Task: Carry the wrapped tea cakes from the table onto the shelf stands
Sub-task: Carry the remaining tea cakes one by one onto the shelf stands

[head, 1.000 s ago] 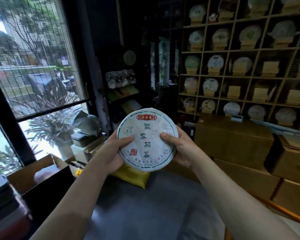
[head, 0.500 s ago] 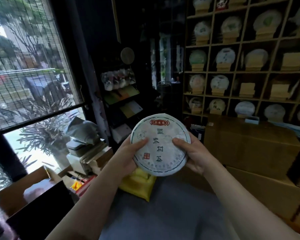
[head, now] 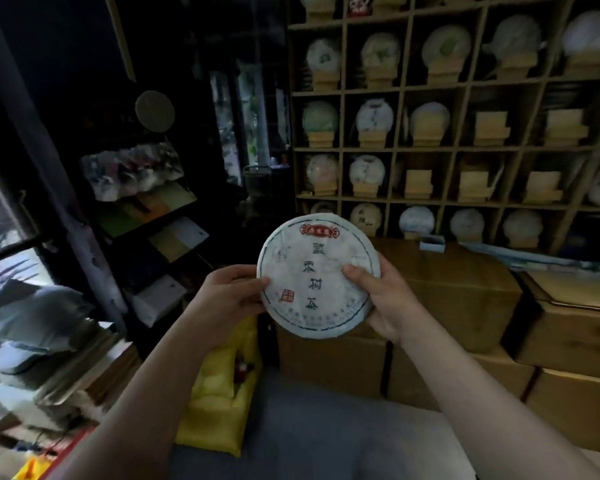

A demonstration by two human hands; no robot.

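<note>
The person holds one wrapped tea cake [head: 317, 277] up at chest height in front of the shelf [head: 461, 150]; it is a round disc in white paper, with a red label at the top, dark characters down the middle, a small red seal lower left and a dark ring near the rim; the left hand [head: 227, 299] grips its left edge, thumb on the face; the right hand [head: 381, 296] grips the right edge likewise; cardboard boxes [head: 465, 306] stand below the shelf, where several stands [head: 418, 183] are bare
</note>
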